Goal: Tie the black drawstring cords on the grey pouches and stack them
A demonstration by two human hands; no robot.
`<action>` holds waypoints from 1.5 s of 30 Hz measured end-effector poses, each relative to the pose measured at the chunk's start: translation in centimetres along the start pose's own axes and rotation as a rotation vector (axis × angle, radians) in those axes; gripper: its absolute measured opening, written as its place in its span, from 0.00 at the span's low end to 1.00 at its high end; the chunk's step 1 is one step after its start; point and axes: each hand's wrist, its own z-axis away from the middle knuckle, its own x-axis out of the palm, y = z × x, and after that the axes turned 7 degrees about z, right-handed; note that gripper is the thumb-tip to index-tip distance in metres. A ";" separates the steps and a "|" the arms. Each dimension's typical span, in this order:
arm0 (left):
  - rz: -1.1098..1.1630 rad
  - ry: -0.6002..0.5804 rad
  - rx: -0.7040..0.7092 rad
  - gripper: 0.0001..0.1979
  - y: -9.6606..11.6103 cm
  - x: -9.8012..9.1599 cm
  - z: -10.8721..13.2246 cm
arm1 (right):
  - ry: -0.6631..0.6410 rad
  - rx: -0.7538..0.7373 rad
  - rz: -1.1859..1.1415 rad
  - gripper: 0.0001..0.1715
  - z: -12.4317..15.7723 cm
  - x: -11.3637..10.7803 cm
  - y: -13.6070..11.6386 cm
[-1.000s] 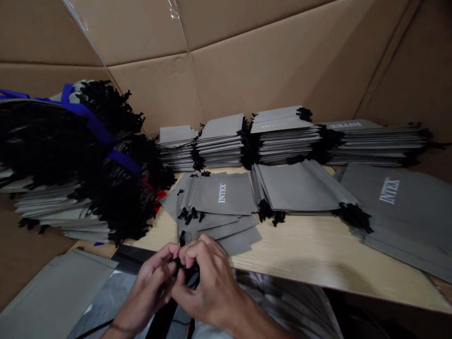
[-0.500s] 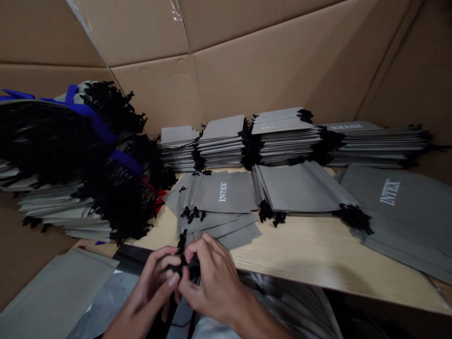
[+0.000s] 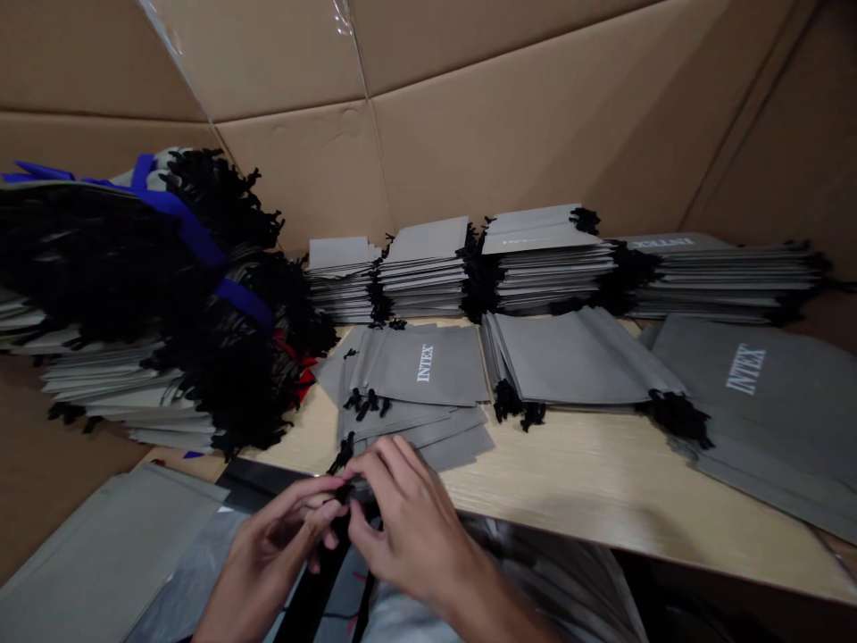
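Observation:
At the table's front edge my two hands work close together on a black drawstring cord (image 3: 342, 453). My left hand (image 3: 285, 536) pinches it between thumb and fingers. Opposite, my right hand (image 3: 411, 527) has its thumb and index finger closed on the same dark cord; the exact grip is partly hidden. Just beyond my fingers lie loose grey fabric pieces (image 3: 428, 439). On top of them is a grey drawstring pouch (image 3: 452, 366) printed INTEX, with black knotted cord ends hanging from its near side.
More grey pouches (image 3: 576, 357) lie in piles on the wooden table (image 3: 569, 473). Behind them stand stacked pouches (image 3: 428, 268) against a cardboard wall (image 3: 502, 134). Bundles with black cords and blue ties (image 3: 194, 237) rise at left. Grey sheets (image 3: 100, 545) lie lower left.
My left hand's fingers have straightened and drawn together at the cord. My right hand's fingers have shifted slightly. The piles have stayed put; the view has moved a little.

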 end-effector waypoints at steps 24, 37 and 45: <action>-0.150 0.199 0.172 0.20 1.2 2.2 0.2 | 0.105 -0.079 0.200 0.09 0.3 1.6 0.5; -0.253 0.168 0.242 0.14 1.1 1.5 0.6 | 0.109 -0.105 0.243 0.06 0.0 1.4 0.2; -0.328 0.151 0.325 0.09 1.3 1.0 0.6 | 0.108 -0.099 0.262 0.11 0.3 1.3 -0.2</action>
